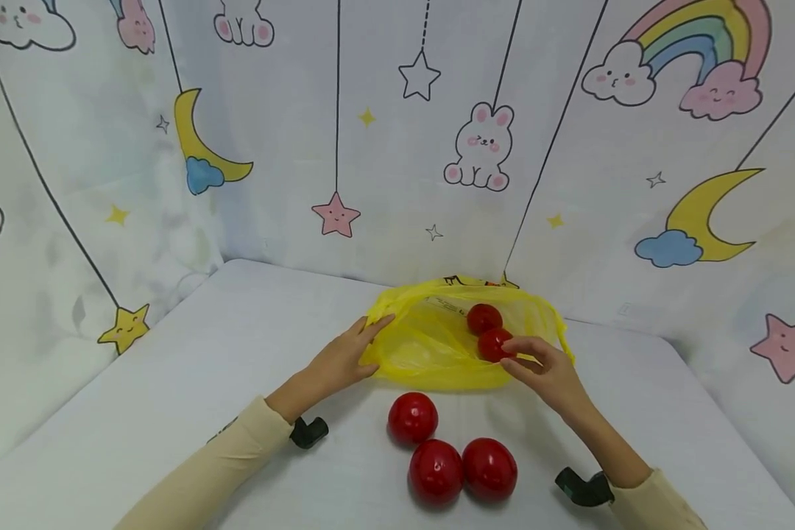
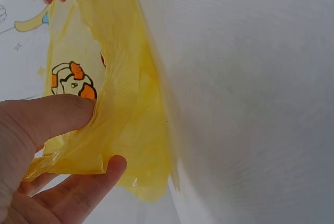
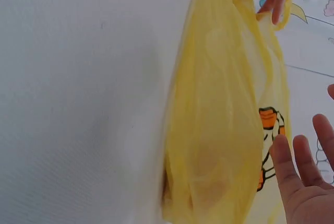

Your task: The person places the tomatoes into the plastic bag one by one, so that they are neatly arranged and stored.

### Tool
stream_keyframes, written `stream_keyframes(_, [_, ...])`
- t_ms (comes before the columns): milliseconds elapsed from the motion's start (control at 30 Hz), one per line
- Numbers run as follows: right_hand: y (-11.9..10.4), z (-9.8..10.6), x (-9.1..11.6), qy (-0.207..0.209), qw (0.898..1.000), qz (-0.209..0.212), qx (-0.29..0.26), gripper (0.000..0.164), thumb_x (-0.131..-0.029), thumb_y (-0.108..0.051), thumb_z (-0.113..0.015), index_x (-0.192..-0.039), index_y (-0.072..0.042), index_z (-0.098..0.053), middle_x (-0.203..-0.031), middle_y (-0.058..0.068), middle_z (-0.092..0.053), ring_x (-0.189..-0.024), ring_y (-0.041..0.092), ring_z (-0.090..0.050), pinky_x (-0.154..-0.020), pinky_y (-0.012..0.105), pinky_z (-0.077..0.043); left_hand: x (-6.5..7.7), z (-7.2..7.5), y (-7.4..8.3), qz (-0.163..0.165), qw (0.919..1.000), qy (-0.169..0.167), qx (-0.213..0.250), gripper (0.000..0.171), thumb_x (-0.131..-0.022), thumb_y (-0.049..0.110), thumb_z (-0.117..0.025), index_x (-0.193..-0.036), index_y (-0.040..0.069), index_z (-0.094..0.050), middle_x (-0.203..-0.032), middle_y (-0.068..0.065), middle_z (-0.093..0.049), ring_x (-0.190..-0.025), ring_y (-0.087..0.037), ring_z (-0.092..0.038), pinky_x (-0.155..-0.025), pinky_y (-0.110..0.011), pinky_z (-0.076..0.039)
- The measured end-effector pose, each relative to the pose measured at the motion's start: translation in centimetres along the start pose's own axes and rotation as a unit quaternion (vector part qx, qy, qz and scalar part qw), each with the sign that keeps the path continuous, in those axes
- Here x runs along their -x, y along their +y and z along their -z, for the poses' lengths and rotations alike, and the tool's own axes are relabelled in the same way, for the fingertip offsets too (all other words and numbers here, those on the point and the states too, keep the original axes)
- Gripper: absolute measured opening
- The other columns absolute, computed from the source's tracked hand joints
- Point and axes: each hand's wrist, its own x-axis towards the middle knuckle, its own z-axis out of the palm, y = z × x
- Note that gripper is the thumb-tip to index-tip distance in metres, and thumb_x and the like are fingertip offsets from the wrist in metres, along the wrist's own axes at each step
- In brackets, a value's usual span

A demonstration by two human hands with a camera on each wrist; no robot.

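A yellow plastic bag lies with its mouth spread towards me in the head view. My left hand pinches the left edge of its mouth; in the left wrist view the thumb presses the film against the fingers. Inside the bag are two glossy red balls, one in front of the other. At the bag's right side my right hand overlaps the nearer ball with its fingertips. The right wrist view shows that hand's fingers spread apart, holding nothing.
Three more red balls stand grouped on the white table in front of the bag. A white backdrop with printed stars, moons and rabbits rises behind the table. Black wrist devices sit on both forearms.
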Motion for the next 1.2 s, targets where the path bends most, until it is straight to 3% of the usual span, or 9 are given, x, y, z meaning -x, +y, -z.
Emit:
stream_keyframes(100, [-0.2,0.0,0.4,-0.016,1.0,0.002,-0.013,0.032,-0.091,-0.008,-0.068,-0.116,0.009,-0.059,-0.109,0.005,-0.064,-0.1,0.011,-0.062,-0.085,0.016,-0.052,-0.1,0.1,0.0,-0.004,1.0,0.0,-0.001,0.082,-0.082,0.006,-0.077,-0.151,0.014,-0.033,-0.118,-0.02,-0.051,-0.09,-0.023,-0.059,-0.082,-0.037,-0.057])
stream_keyframes(167, [-0.3,0.1,0.6,-0.029,0.999,-0.002,-0.014,0.033,-0.091,-0.008,-0.068,-0.117,0.009,-0.058,-0.11,0.005,-0.064,-0.103,0.016,-0.062,-0.085,0.016,-0.052,-0.1,0.2,0.1,-0.006,1.0,0.0,-0.001,0.082,-0.082,0.006,-0.077,-0.151,0.013,-0.033,-0.118,-0.02,-0.051,-0.09,-0.024,-0.059,-0.082,-0.037,-0.057])
stream_keyframes(333, [-0.5,0.0,1.0,-0.041,0.999,-0.005,-0.01,0.031,-0.091,-0.008,-0.068,-0.117,0.006,-0.059,-0.115,0.019,-0.061,-0.106,0.018,-0.062,-0.085,0.017,-0.052,-0.2,0.4,0.2,0.002,1.0,-0.001,-0.001,0.082,-0.082,0.007,-0.077,-0.151,0.014,-0.033,-0.124,-0.023,-0.05,-0.092,-0.025,-0.06,-0.084,-0.04,-0.057])
stream_keyframes(600, [-0.5,-0.2,2.8,-0.055,0.994,0.079,-0.044,0.023,-0.089,0.007,-0.063,-0.112,0.009,-0.06,-0.114,0.012,-0.062,-0.106,0.011,-0.06,-0.088,0.021,-0.053,-0.3,0.4,0.3,0.006,0.9999,-0.006,0.005,0.081,-0.083,0.007,-0.077,-0.151,0.014,-0.034,-0.124,-0.022,-0.051,-0.091,-0.025,-0.06,-0.084,-0.04,-0.057])
stream_keyframes(767, [-0.3,-0.7,4.2,-0.125,0.98,0.133,-0.074,0.028,-0.086,0.016,-0.061,-0.113,0.007,-0.059,-0.114,0.009,-0.061,-0.106,0.012,-0.059,-0.087,0.029,-0.056,-0.1,0.4,0.4,0.015,0.9997,-0.015,0.008,0.081,-0.084,0.007,-0.076,-0.152,0.016,-0.033,-0.129,-0.023,-0.05,-0.095,-0.026,-0.061,-0.086,-0.041,-0.056])
stream_keyframes(900, [-0.2,-1.1,4.9,-0.175,0.969,0.152,-0.083,0.033,-0.084,0.018,-0.06,-0.114,0.003,-0.06,-0.116,0.009,-0.06,-0.106,0.016,-0.058,-0.086,0.034,-0.057,0.0,0.4,0.5,0.025,0.9994,-0.021,0.007,0.081,-0.085,0.007,-0.075,-0.153,0.017,-0.032,-0.138,-0.025,-0.046,-0.102,-0.028,-0.061,-0.091,-0.043,-0.055])
stream_keyframes(1200, [-0.2,-1.3,5.9,-0.269,0.954,0.118,-0.062,0.035,-0.088,0.007,-0.063,-0.121,0.0,-0.058,-0.121,0.02,-0.055,-0.113,0.015,-0.054,-0.089,0.034,-0.055,0.0,0.4,0.3,0.003,0.9999,-0.009,0.004,0.082,-0.084,0.007,-0.076,-0.152,0.014,-0.032,-0.127,-0.022,-0.05,-0.094,-0.025,-0.06,-0.086,-0.04,-0.056])
